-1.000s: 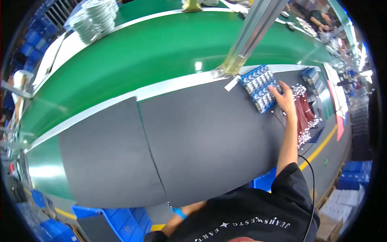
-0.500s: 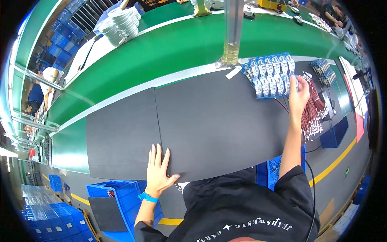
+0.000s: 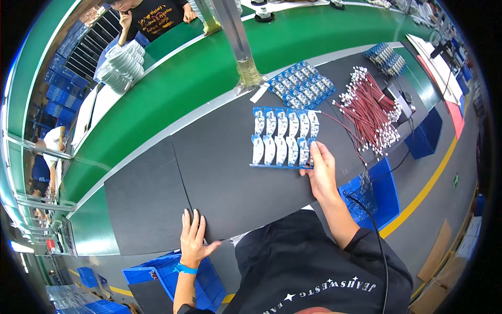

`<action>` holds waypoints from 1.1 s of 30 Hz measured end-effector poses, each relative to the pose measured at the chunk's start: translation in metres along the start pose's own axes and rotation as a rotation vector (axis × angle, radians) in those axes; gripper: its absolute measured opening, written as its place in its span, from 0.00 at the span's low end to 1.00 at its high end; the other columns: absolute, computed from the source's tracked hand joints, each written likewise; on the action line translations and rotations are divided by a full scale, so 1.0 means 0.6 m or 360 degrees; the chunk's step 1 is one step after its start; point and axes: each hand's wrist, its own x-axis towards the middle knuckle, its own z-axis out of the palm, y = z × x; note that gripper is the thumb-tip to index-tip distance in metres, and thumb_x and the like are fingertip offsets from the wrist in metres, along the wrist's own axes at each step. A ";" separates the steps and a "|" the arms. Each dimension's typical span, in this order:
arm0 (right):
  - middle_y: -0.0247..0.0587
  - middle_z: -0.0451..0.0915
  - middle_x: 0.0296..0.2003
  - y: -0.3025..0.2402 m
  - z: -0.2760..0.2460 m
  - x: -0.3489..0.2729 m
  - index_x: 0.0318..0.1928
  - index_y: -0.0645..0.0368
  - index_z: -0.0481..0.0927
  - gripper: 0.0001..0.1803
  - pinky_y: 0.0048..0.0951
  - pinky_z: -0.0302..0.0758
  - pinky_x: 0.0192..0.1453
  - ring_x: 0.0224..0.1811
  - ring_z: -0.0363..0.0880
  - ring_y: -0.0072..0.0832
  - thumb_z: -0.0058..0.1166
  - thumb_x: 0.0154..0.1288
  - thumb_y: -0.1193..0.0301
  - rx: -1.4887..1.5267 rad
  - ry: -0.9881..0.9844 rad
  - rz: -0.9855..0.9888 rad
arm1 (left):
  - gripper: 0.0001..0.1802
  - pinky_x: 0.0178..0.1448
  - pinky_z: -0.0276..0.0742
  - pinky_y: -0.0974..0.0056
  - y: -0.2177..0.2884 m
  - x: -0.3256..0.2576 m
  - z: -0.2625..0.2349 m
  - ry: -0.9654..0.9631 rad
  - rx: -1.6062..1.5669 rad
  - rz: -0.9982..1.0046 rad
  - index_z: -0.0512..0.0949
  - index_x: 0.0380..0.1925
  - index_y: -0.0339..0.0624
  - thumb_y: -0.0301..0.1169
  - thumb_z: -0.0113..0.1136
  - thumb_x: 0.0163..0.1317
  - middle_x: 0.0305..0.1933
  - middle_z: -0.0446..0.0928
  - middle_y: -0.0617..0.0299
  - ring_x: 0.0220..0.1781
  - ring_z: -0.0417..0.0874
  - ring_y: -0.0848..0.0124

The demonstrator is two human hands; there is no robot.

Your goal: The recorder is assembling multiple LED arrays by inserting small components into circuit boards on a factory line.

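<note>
Right hand point(image 3: 321, 172): fingers together and extended, tips on the near right corner of the tray; it presses or grips that edge, and I cannot tell which.
Tray point(image 3: 284, 137): blue, flat on the mat, at 12 o'clock from the right hand; two rows of white curved boards stand in it, side by side.
Left hand point(image 3: 194, 239): open wide, fingers spread, palm flat on the near edge of the mat, holding nothing; a blue band sits on the wrist.
Mat point(image 3: 219, 172): dark grey, in two sheets with a seam at 12 o'clock from the left hand.
Second tray point(image 3: 302, 85): blue, tilted, at 12 o'clock from the first tray, just apart from it.
Wires point(image 3: 368, 112): a heap of red leads with white plugs, at 2 o'clock from the right hand.
Third tray point(image 3: 386, 57): at 1 o'clock from the wires, near the mat's far end.
Belt point(image 3: 172, 89): green, beyond the mat.
Post point(image 3: 238, 39): metal, upright, at 11 o'clock from the second tray.
Bin point(image 3: 172, 277): blue, below the left hand.
Person point(image 3: 149, 15): across the belt, at 11 o'clock.
</note>
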 end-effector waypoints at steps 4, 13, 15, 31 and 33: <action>0.34 0.79 0.34 0.009 0.012 -0.016 0.50 0.59 0.72 0.14 0.23 0.74 0.25 0.29 0.77 0.19 0.43 0.73 0.62 0.0246 -0.0122 0.0206 | 0.38 0.67 0.61 0.41 0.023 0.013 -0.009 0.0054 -0.0242 -0.0010 0.71 0.54 0.29 0.52 0.61 0.53 0.62 0.68 0.40 0.66 0.63 0.39; 0.36 0.82 0.32 -0.068 0.034 0.042 0.44 0.66 0.79 0.15 0.19 0.74 0.35 0.33 0.78 0.17 0.65 0.57 0.75 -0.0553 -0.1238 0.0150 | 0.43 0.67 0.62 0.51 0.070 0.183 -0.030 -0.0236 -0.3020 -0.0815 0.51 0.69 0.38 0.53 0.53 0.63 0.67 0.63 0.46 0.66 0.66 0.55; 0.37 0.82 0.32 -0.070 0.068 0.051 0.41 0.65 0.80 0.15 0.19 0.75 0.39 0.34 0.78 0.16 0.68 0.52 0.77 -0.0780 -0.1333 0.0209 | 0.38 0.67 0.65 0.52 0.075 0.185 -0.002 -0.0720 -0.3073 -0.0787 0.52 0.68 0.38 0.35 0.59 0.63 0.66 0.64 0.51 0.65 0.68 0.59; 0.34 0.80 0.23 0.053 0.068 -0.058 0.33 0.66 0.81 0.10 0.18 0.71 0.27 0.23 0.75 0.14 0.63 0.60 0.71 -0.1061 -0.0791 0.0184 | 0.21 0.64 0.69 0.53 0.138 0.179 0.060 0.0717 -0.3332 -0.0957 0.61 0.62 0.36 0.23 0.41 0.70 0.62 0.68 0.49 0.62 0.72 0.60; 0.34 0.80 0.22 0.061 0.083 -0.060 0.33 0.67 0.80 0.10 0.19 0.72 0.27 0.23 0.75 0.15 0.62 0.61 0.70 -0.0996 -0.0682 0.0327 | 0.22 0.65 0.67 0.57 0.138 0.185 0.053 0.0610 -0.3086 -0.0986 0.60 0.62 0.34 0.20 0.44 0.68 0.63 0.67 0.49 0.62 0.71 0.62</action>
